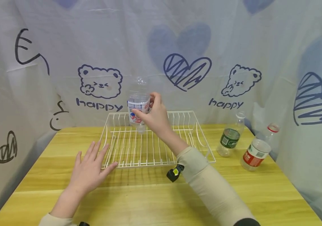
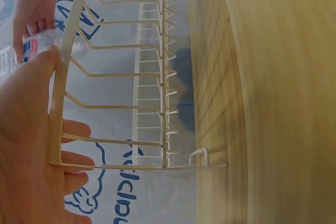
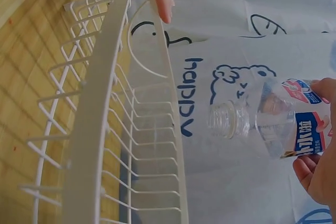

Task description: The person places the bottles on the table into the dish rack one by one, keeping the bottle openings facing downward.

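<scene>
My right hand point(image 1: 156, 117) grips a clear plastic bottle point(image 1: 139, 102) by its blue, white and pink label, thumb in front and fingers behind. The bottle is upside down, its uncapped neck point(image 3: 228, 120) pointing at the white wire dish rack point(image 1: 146, 164) and its base up. It hangs over the rack's back left part. At the rack's front left corner, my left hand point(image 1: 88, 171) is spread with straight fingers. In the left wrist view its thumb point(image 2: 44, 61) lies along the rack's top rim, and the other fingertips show past the rim.
Two more uncapped empty bottles stand upright right of the rack: one with a green label point(image 1: 230, 138), one with a red and white label point(image 1: 253, 158) and red neck ring. The wooden table point(image 1: 138, 194) ends at white sheets point(image 1: 138, 37) with drawings behind and at both sides.
</scene>
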`<action>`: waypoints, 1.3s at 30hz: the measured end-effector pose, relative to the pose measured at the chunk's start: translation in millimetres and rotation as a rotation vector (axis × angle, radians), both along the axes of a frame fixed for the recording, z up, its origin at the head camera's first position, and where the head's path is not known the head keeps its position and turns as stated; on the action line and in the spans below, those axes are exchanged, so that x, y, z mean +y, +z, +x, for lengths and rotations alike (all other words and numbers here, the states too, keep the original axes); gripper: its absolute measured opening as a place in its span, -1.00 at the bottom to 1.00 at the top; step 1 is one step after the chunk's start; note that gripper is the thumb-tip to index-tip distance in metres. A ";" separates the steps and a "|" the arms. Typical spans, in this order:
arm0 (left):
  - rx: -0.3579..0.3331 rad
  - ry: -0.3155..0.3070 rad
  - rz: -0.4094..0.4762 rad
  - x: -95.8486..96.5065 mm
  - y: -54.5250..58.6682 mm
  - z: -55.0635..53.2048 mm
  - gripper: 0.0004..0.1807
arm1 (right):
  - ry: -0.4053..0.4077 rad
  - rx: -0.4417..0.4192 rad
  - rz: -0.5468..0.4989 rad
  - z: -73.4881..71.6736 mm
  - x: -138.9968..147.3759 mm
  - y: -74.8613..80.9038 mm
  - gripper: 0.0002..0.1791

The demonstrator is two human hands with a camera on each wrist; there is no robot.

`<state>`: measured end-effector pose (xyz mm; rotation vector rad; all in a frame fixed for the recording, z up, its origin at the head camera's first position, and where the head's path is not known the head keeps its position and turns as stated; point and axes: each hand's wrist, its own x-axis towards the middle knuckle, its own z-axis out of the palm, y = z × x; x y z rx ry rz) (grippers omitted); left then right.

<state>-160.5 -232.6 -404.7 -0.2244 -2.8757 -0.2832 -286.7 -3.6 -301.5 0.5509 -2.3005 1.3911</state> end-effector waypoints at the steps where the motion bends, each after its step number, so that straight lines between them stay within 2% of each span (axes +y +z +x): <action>1: -0.019 0.002 0.003 -0.3 1.0 0.4 -0.11 | -0.001 -0.023 -0.003 -2.2 -3.6 -0.2 -0.11; 8: -0.077 0.013 0.017 -0.3 4.8 1.3 -0.08 | 0.000 -0.162 -0.022 -19.4 -29.5 -5.6 -0.12; 15: -0.086 0.017 0.023 -0.8 4.5 2.6 -0.06 | -0.061 -0.308 -0.011 -34.5 -51.8 -20.8 -0.12; 19: -0.089 0.019 0.028 -0.6 4.0 4.1 -0.04 | -0.103 -0.375 0.034 -40.3 -61.4 -29.5 -0.08; 30: -0.089 0.016 0.043 1.5 5.4 1.1 -0.02 | -0.159 -0.435 0.106 -44.5 -66.5 -42.5 -0.12; 34: -0.096 0.013 0.043 2.1 5.6 0.9 -0.02 | -0.189 -0.473 0.140 -44.8 -67.3 -48.3 -0.05; 39: -0.101 0.015 0.048 2.1 2.9 0.9 -0.02 | -0.188 -0.493 0.145 -47.1 -66.8 -58.1 -0.02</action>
